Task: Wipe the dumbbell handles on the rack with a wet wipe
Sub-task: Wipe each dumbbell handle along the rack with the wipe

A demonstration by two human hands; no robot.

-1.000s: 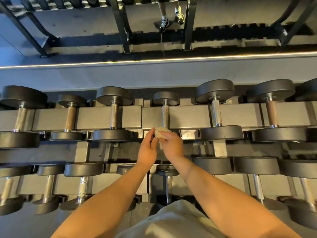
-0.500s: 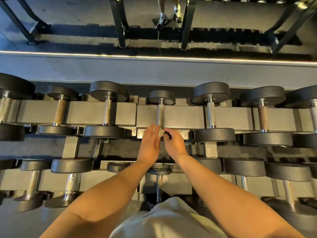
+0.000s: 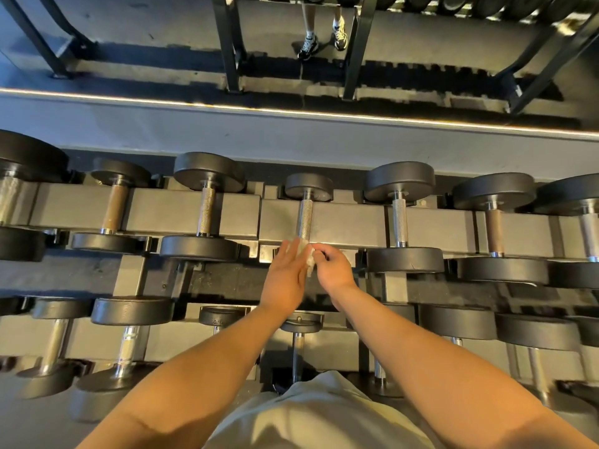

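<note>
A two-tier dumbbell rack (image 3: 340,222) runs across the view, holding several black dumbbells with metal handles. At the middle of the top tier lies a small dumbbell with a knurled silver handle (image 3: 305,218). My right hand (image 3: 332,267) pinches a crumpled white wet wipe (image 3: 310,258) just below the near end of that handle. My left hand (image 3: 287,277) is beside it, fingers straight, touching the wipe's left side. Both hands cover the small dumbbell's near head.
Bigger dumbbells flank the small one, with handles at left (image 3: 206,212) and right (image 3: 399,222). The lower tier (image 3: 227,338) holds more dumbbells near my legs. Behind the rack is a mirror with a light strip (image 3: 291,113); a person's feet (image 3: 321,37) show there.
The wipe shows again between my hands after being hidden half a second ago. Both hands stayed at the near end of the small handle; my view shifted slightly.
</note>
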